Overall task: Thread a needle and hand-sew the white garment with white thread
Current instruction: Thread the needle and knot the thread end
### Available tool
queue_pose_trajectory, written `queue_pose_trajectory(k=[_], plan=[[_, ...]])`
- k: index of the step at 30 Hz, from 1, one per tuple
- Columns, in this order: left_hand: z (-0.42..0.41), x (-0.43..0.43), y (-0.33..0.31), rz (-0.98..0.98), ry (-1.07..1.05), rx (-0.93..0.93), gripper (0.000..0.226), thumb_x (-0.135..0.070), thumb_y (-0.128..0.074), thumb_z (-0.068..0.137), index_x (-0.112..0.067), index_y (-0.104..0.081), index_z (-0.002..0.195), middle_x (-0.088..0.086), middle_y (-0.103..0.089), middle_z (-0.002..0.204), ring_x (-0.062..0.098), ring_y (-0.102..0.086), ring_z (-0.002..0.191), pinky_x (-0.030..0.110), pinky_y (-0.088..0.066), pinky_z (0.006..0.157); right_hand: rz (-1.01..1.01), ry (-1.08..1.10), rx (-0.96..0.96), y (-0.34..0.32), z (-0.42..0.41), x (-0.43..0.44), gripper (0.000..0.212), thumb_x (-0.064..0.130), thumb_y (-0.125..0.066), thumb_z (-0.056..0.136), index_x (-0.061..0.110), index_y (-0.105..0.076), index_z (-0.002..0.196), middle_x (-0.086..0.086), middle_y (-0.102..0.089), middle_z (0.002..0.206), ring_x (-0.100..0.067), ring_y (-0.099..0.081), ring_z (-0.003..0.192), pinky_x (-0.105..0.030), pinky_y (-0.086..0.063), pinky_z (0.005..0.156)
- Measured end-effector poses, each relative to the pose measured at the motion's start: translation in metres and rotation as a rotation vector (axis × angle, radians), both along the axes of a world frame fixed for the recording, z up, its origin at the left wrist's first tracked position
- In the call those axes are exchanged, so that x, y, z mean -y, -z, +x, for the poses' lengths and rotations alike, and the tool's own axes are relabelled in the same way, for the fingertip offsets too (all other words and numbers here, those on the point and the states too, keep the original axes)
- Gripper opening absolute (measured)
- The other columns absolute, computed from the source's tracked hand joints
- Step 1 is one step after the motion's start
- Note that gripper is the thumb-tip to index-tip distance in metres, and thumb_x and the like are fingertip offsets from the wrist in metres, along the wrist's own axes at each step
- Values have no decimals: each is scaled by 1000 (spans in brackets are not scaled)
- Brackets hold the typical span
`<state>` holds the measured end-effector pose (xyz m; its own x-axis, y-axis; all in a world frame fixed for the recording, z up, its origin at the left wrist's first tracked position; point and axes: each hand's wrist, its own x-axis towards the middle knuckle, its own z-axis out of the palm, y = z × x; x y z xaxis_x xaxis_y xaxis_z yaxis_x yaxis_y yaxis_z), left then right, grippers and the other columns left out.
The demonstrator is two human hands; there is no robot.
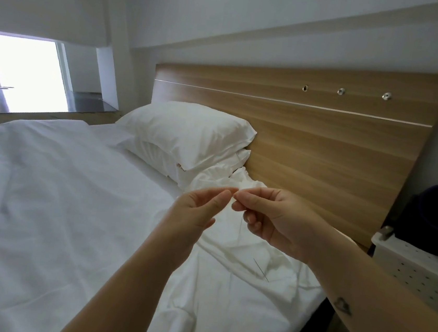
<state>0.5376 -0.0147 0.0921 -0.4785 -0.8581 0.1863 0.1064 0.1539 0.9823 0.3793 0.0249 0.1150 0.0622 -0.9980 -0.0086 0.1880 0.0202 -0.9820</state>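
Both my hands are raised over the bed, fingertips almost meeting. My left hand (199, 207) pinches the end of a thin white thread between thumb and forefinger. My right hand (269, 214) pinches the same thread, and a faint strand (240, 227) hangs down from it. The needle (260, 269) dangles below at a slant, over the crumpled white garment (232, 252) that lies on the mattress beneath my hands. Neither hand touches the needle or the garment.
A white duvet (44, 200) covers the left of the bed. Two white pillows (188, 135) lean against a wooden headboard (324, 139). On the right stand a white perforated box (419, 267) and a dark round object (436, 215). A bright window (21, 72) is at the far left.
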Motion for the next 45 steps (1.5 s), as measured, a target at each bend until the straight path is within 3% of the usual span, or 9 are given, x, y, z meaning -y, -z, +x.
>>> queue_pose_trajectory(k=[6,15,21,23,25,27,30,33,45], plan=[[-1,-3,2,17,-2,-24,40,-44,-66,66,-25,-74,100,-7,-73,108,4,-62,112,42,-39,108,84,-35,-12,3,-1,-1,6,15,-69,68,13,-74,65,-4,-66,67,-5,-50,49,-14,-41,46],[-1,5,3,42,95,-8,24,-40,-69,67,-25,-77,83,-1,-74,97,14,-65,106,44,-40,108,108,-96,-112,1,-7,-5,4,17,-71,65,16,-74,63,-4,-66,68,-5,-51,51,-15,-42,49],[-10,3,6,163,174,-367,18,-21,-56,81,-9,-70,81,5,-70,83,16,-69,86,27,-55,84,28,-153,-183,3,-16,-5,11,20,-68,71,12,-68,78,-2,-67,73,-11,-62,72,-28,-46,80],[-12,3,4,204,198,-441,17,-17,-54,82,-9,-68,77,3,-70,78,14,-71,79,28,-57,84,34,-152,-141,3,-21,-5,9,18,-66,75,10,-65,80,-4,-65,71,-13,-62,70,-33,-49,84],[-11,4,3,193,213,-397,12,-17,-54,80,-7,-61,81,2,-68,75,13,-70,74,27,-58,83,56,-165,-164,1,-25,-7,8,16,-63,80,8,-61,83,-3,-58,67,-12,-55,60,-29,-54,72],[-8,6,4,153,222,-282,12,-17,-57,78,-7,-60,82,2,-68,73,12,-69,72,24,-57,76,69,-158,-362,-2,-28,-9,7,14,-60,89,10,-58,84,1,-53,64,-9,-40,53,-19,-46,53],[-6,10,10,86,178,-59,9,-17,-61,82,-8,-63,83,0,-69,72,11,-69,71,19,-54,71,20,-125,-837,-9,-31,-10,11,20,-58,94,16,-61,84,9,-53,62,-6,-38,51,-18,-36,50],[-6,12,16,43,136,115,9,-8,-61,90,-10,-67,83,-2,-69,68,10,-68,67,17,-52,68,-27,-128,-1113,-15,-30,-10,13,27,-59,94,24,-62,81,14,-55,61,-5,-39,51,-19,-34,50],[-24,7,20,93,203,220,6,-13,-67,85,-8,-70,85,0,-71,70,11,-70,70,18,-52,70,-212,-87,-1190,-10,-33,-7,12,24,-57,95,19,-66,90,13,-59,66,1,-42,46,-13,-35,47]])
